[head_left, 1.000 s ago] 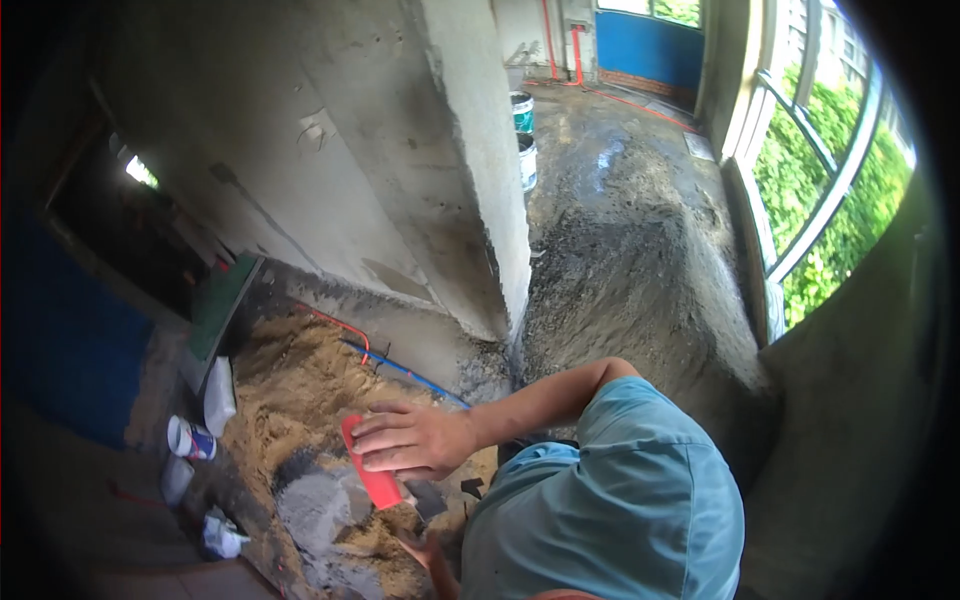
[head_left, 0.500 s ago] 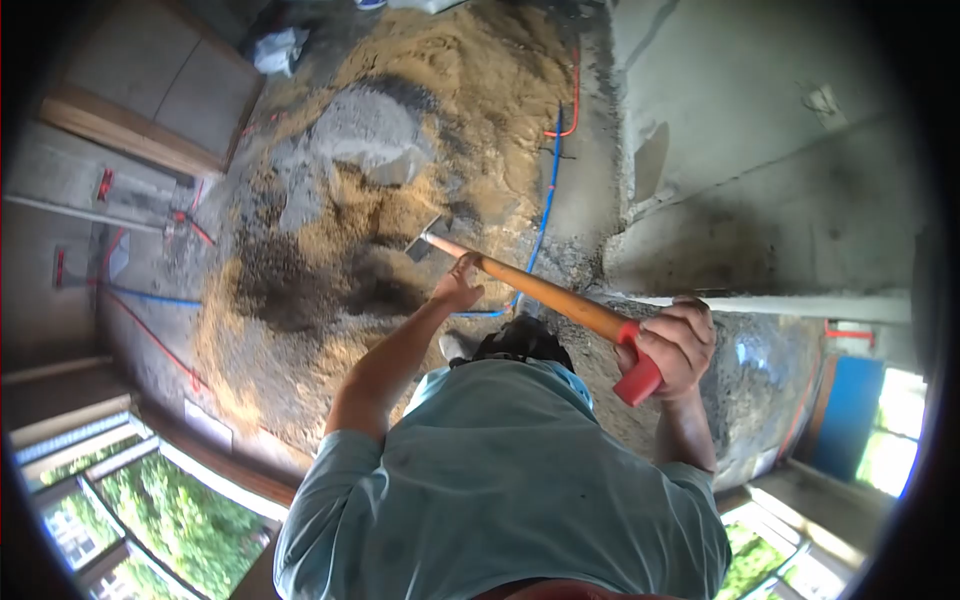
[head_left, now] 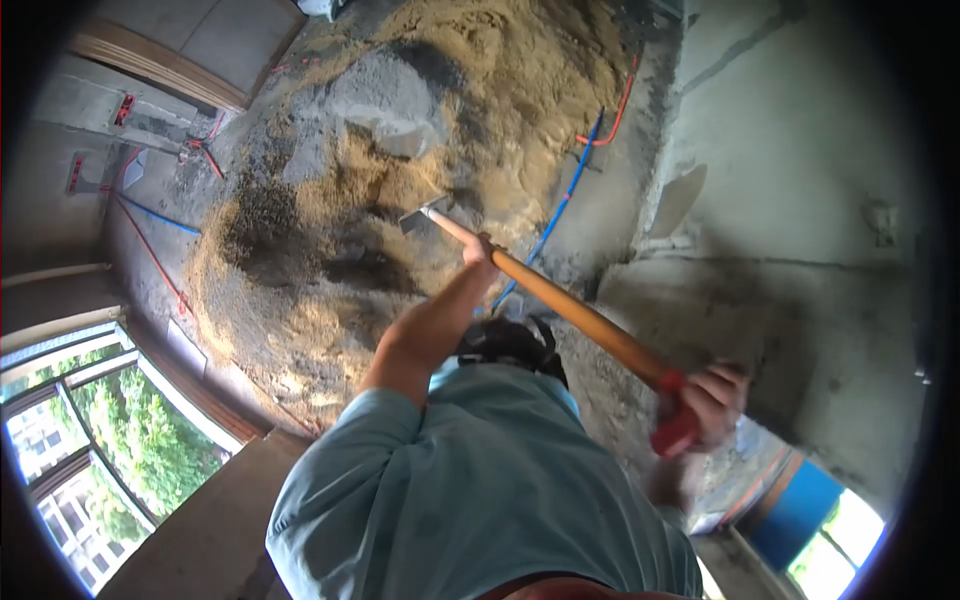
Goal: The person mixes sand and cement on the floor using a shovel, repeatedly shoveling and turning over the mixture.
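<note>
A shovel (head_left: 580, 308) with a wooden shaft and a red end grip slants across the view. Its small grey metal blade (head_left: 416, 214) is at the sand and grey powder pile (head_left: 390, 110). Low on the shaft, close to the blade, my left hand (head_left: 479, 251) is closed around the wood. At the other end my right hand (head_left: 714, 398), blurred by motion, wraps the red grip. How deep the blade sits in the material cannot be made out.
A blue pipe (head_left: 562, 200) and a red pipe (head_left: 625, 100) run along the right side of the pile. A bare plastered wall (head_left: 790, 150) rises on the right. Windows (head_left: 120, 430) are at lower left, and pale panels (head_left: 200, 40) stand at upper left.
The view has shifted and turned. My right hand and the red grip have swung outward to the lower right, while the blade stays at the pile. Both hands keep hold of the shovel.
</note>
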Demonstrator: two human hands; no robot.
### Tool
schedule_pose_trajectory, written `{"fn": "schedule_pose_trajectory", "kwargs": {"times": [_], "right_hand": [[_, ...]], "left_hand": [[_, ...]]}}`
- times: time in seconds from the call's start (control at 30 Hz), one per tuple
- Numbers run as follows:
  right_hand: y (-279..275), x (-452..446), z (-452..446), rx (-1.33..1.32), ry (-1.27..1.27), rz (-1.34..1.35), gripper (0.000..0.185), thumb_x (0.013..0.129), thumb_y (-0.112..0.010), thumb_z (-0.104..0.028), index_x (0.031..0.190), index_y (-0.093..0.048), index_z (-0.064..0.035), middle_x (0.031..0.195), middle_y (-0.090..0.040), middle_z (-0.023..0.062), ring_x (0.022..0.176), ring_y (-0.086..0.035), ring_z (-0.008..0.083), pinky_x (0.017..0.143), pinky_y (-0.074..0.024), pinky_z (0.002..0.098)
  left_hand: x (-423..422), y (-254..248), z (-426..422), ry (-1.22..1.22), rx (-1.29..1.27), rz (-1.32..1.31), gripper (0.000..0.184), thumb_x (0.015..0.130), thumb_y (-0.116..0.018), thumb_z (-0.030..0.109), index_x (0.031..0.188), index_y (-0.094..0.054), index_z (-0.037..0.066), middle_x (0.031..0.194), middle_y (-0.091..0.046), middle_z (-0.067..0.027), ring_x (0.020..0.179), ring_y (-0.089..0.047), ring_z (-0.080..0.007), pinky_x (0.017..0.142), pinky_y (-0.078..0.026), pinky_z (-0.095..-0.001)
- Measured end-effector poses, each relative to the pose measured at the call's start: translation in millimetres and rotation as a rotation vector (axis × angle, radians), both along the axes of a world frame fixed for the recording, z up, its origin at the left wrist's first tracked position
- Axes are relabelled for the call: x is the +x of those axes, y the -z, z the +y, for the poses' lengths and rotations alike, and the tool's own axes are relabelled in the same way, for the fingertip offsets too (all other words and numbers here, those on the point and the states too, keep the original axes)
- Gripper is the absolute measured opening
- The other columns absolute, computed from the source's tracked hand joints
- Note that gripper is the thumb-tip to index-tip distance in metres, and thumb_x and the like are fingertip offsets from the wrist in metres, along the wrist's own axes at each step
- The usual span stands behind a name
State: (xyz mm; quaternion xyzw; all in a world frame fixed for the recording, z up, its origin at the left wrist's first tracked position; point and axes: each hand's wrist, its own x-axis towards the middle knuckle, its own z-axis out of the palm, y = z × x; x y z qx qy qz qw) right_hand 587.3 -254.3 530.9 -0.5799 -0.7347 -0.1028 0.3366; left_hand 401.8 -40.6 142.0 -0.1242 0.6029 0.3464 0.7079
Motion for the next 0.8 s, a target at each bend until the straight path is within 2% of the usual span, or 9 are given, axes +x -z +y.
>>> {"fn": "schedule_pose_trajectory", "kwargs": {"times": [0.03,0.07,0.2,0.4,0.57,0.67,0.73,0.77,0.8], "right_hand": [[-11,20,-2,0.023,0.023,0.011,0.022,0.071,-0.071,-0.020,0.083,-0.055,-0.0091,0.077,-0.056,0.0061,0.073,-0.055,0.0267,0.069,-0.0475,0.0433],[-21,38,-9,0.069,0.084,0.048,0.025,0.074,-0.070,-0.031,0.079,-0.056,-0.0096,0.078,-0.057,0.0057,0.076,-0.055,0.0283,0.069,-0.0477,0.0432],[-84,104,-29,0.193,0.140,0.070,0.026,0.082,-0.060,-0.021,0.086,-0.055,0.0040,0.075,-0.054,0.0148,0.067,-0.052,0.0286,0.060,-0.0447,0.0426],[-194,179,-32,0.071,0.709,-0.607,0.021,0.088,-0.053,-0.015,0.091,-0.059,0.0056,0.083,-0.061,0.0148,0.075,-0.059,0.0236,0.063,-0.0455,0.0331],[-261,171,50,0.094,0.981,-0.675,0.019,0.090,-0.050,-0.012,0.091,-0.061,0.0044,0.082,-0.060,0.0127,0.076,-0.058,0.0232,0.063,-0.0458,0.0320],[-218,135,139,-0.049,0.904,-0.456,0.021,0.088,-0.054,-0.015,0.092,-0.060,0.0046,0.077,-0.060,0.0111,0.070,-0.056,0.0204,0.061,-0.0456,0.0311],[-95,81,207,-0.012,0.879,-0.079,0.025,0.089,-0.052,-0.024,0.085,-0.057,0.0008,0.077,-0.054,0.0074,0.072,-0.053,0.0182,0.067,-0.0427,0.0302],[-44,73,215,-0.003,0.832,-0.213,0.020,0.087,-0.055,-0.019,0.087,-0.055,0.0012,0.080,-0.055,0.0094,0.073,-0.053,0.0209,0.065,-0.0426,0.0298],[-9,52,248,0.050,0.420,-0.137,0.017,0.087,-0.053,-0.016,0.085,-0.052,0.0008,0.080,-0.053,0.0094,0.068,-0.051,0.0197,0.059,-0.0406,0.0279]], "left_hand": [[17,28,4,-0.058,0.024,-0.112,0.024,0.079,-0.052,0.016,0.097,-0.042,0.003,0.073,-0.048,-0.0149,0.063,-0.052,-0.0309,0.055,-0.046,-0.0454],[32,9,9,-0.093,0.052,-0.162,0.023,0.079,-0.052,0.015,0.096,-0.041,0.003,0.073,-0.047,-0.0147,0.061,-0.052,-0.0307,0.056,-0.046,-0.0455],[73,-102,54,-0.207,0.176,-0.327,0.019,0.080,-0.050,0.014,0.092,-0.040,0.004,0.077,-0.046,-0.0144,0.055,-0.048,-0.0297,0.058,-0.045,-0.0458],[167,-169,177,-0.187,0.273,-0.411,0.012,0.078,-0.051,0.003,0.088,-0.044,0.000,0.062,-0.048,-0.0116,0.056,-0.052,-0.0254,0.050,-0.047,-0.0383],[205,-215,269,-0.245,0.297,-0.452,0.007,0.077,-0.051,0.002,0.082,-0.046,-0.001,0.069,-0.047,-0.0122,0.057,-0.049,-0.0243,0.052,-0.043,-0.0380],[189,-107,325,-0.169,0.170,-0.299,0.004,0.077,-0.051,0.004,0.078,-0.047,0.003,0.067,-0.047,-0.0118,0.057,-0.050,-0.0247,0.053,-0.043,-0.0381],[141,13,346,-0.113,0.032,-0.340,0.005,0.077,-0.051,0.006,0.075,-0.046,0.005,0.065,-0.047,-0.0108,0.057,-0.050,-0.0253,0.053,-0.044,-0.0379],[127,92,350,-0.222,-0.005,-0.461,0.006,0.076,-0.051,0.004,0.075,-0.045,0.004,0.066,-0.048,-0.0115,0.060,-0.052,-0.0263,0.055,-0.045,-0.0392],[101,88,356,-0.021,0.044,-0.247,0.009,0.075,-0.051,0.002,0.081,-0.044,0.001,0.067,-0.049,-0.0130,0.062,-0.052,-0.0271,0.056,-0.045,-0.0405]]}}
